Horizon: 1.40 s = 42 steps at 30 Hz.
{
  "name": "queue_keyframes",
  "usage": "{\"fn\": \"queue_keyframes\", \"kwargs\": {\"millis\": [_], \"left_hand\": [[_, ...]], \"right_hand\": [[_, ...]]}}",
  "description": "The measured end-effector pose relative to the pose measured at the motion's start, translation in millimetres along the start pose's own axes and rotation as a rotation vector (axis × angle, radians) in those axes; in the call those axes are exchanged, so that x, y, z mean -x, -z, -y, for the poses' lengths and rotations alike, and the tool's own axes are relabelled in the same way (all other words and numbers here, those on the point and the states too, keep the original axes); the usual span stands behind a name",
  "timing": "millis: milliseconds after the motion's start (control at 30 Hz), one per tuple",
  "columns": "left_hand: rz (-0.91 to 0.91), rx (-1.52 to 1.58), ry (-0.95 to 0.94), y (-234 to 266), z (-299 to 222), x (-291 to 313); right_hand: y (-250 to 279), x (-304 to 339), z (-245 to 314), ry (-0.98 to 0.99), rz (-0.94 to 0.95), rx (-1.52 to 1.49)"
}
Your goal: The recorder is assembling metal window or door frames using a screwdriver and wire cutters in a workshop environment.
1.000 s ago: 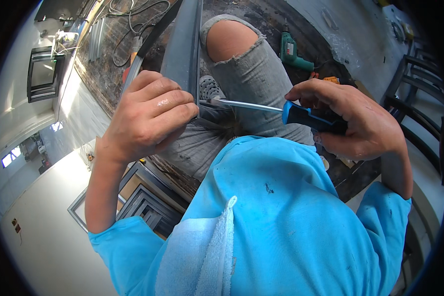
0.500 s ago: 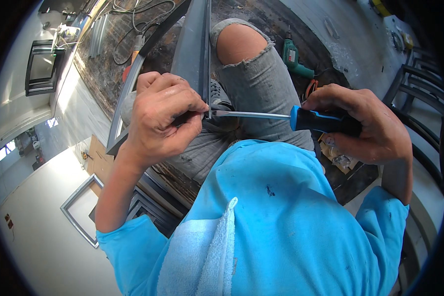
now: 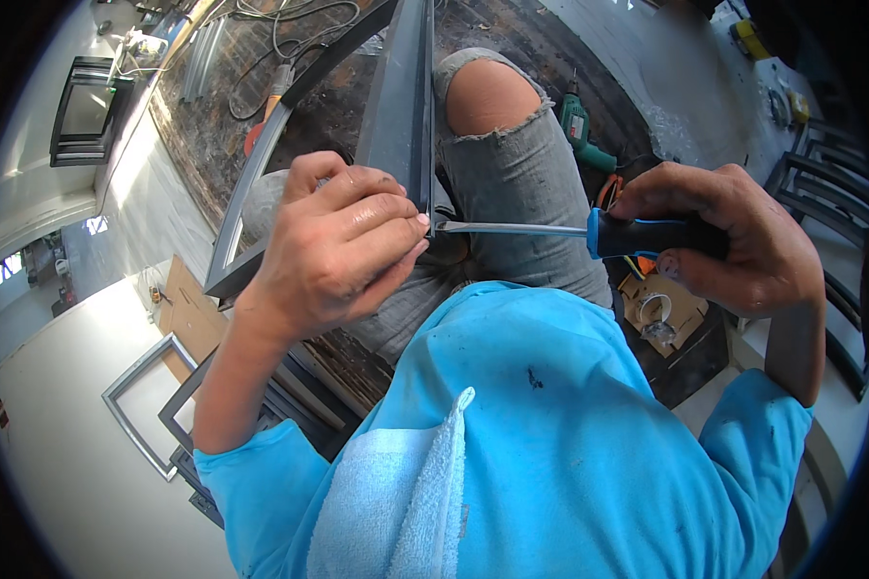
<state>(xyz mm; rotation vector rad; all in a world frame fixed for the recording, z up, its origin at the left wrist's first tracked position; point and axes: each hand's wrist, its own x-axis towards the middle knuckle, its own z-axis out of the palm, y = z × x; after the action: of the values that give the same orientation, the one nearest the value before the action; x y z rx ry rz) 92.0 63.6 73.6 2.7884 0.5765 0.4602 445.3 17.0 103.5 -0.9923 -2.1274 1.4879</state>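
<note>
A dark grey metal frame [image 3: 396, 116] stands between my legs, its near bar edge pointing away from me. My left hand [image 3: 343, 241] is closed on the near corner, its fingertips bunched at the edge. From the right, my right hand [image 3: 753, 236] grips the black-and-blue handle of a screwdriver [image 3: 521, 230], thumb below and fingers above. The shaft lies nearly level, and its flat tip meets the frame's edge right beside my left fingertips. Whatever the tip bears on is too small to make out.
Beyond my knee lies a green power drill [image 3: 577, 130] on the dark floor. A grinder-like tool [image 3: 272, 101] and a coiled cable [image 3: 280, 39] are at the far left. Cardboard [image 3: 690, 318] with a white ring lies at right. More metal frames [image 3: 130, 405] lean at left.
My left fingers have shifted from a thumb-side pinch to fingertips laid together over the frame's edge. The screwdriver tip stays at that edge. The whole view has shifted slightly.
</note>
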Motion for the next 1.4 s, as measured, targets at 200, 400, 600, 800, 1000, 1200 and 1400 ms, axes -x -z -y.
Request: {"fn": "queue_keyframes", "kwargs": {"millis": [200, 400, 600, 800, 1000, 1200, 1400], "left_hand": [[-0.104, -0.129, 0.061, -16, -19, 6], [-0.230, -0.269, 0.161, -35, -34, 11], [-0.275, -0.154, 0.260, -39, -36, 14], [-0.436, -0.105, 0.254, -42, -41, 36], [-0.647, 0.019, 0.518, -30, -12, 99], [-0.634, -0.200, 0.774, -23, 2, 192], [-0.540, -0.387, 0.972, -42, -7, 236]], "right_hand": [[7, -4, 5, 0.001, 0.003, 0.051], [9, -6, 9, -0.199, 0.031, 0.035], [-2, -7, -70, -0.143, -0.280, -0.343], [-67, 7, -241, -0.315, -0.874, -0.569], [-171, 28, -379, -0.516, -0.800, -0.638], [-180, -24, -396, -0.318, -0.455, -0.581], [-191, -3, -385, -0.368, -0.100, -0.425]]}}
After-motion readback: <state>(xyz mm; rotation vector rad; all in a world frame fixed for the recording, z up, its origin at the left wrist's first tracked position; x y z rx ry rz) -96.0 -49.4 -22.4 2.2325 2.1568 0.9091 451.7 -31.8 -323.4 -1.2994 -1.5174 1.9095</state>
